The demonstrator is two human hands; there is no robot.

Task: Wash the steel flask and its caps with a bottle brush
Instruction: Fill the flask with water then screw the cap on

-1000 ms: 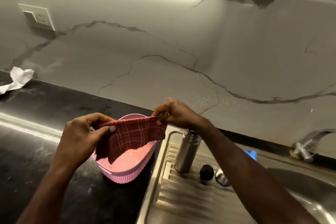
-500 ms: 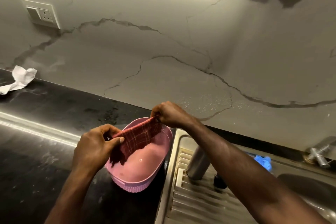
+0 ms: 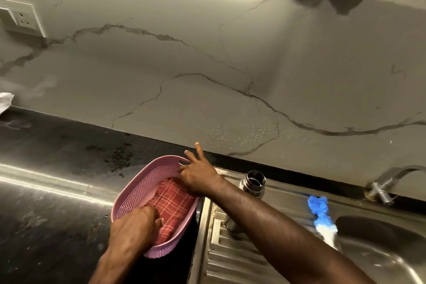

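Flask: the steel flask (image 3: 253, 183) stands upright and uncapped on the ribbed draining board (image 3: 232, 258), right of centre in the lower frame, its lower body hidden behind the right forearm.
Brush: a bottle brush (image 3: 320, 214) with blue and white bristles lies at the lower right, between the flask and the sink bowl (image 3: 378, 244).
Caps: hidden, probably behind the forearm.
Basket: a pink basket (image 3: 138, 189) sits on the dark counter (image 3: 53, 214), lower centre, with a red checked cloth (image 3: 175, 203) laid inside.
Left hand: the left hand (image 3: 133, 230) presses the cloth's near end, fingers bent down; whether it pinches the cloth cannot be told.
Right hand: the right hand (image 3: 198, 174) rests on the cloth's far end, fingers spread and straight, gripping nothing.
Tap: a tap (image 3: 382, 188) sits at the right edge.
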